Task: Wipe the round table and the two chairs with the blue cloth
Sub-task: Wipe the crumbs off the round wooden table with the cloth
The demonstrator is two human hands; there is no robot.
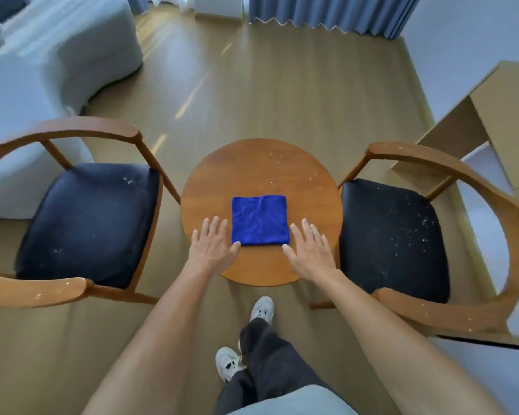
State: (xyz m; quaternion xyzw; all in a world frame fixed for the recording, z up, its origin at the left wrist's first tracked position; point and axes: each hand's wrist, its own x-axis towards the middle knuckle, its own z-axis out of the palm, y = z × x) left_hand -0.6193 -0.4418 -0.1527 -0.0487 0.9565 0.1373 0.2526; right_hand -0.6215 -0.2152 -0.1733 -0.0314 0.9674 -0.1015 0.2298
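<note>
Both hands lie flat with fingers spread on the round table [261, 163], holding nothing. Between the left hand [212, 245] and the right hand [309, 250] sits the folded blue cloth [260, 220]. One chair [87, 223] stands outside the left hand, another chair [402, 235] outside the right, both seats speckled with pale crumbs.

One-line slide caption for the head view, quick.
Open left hand and right hand flank a folded blue cloth on the speckled round wooden table, between two dark-cushioned wooden chairs.
</note>
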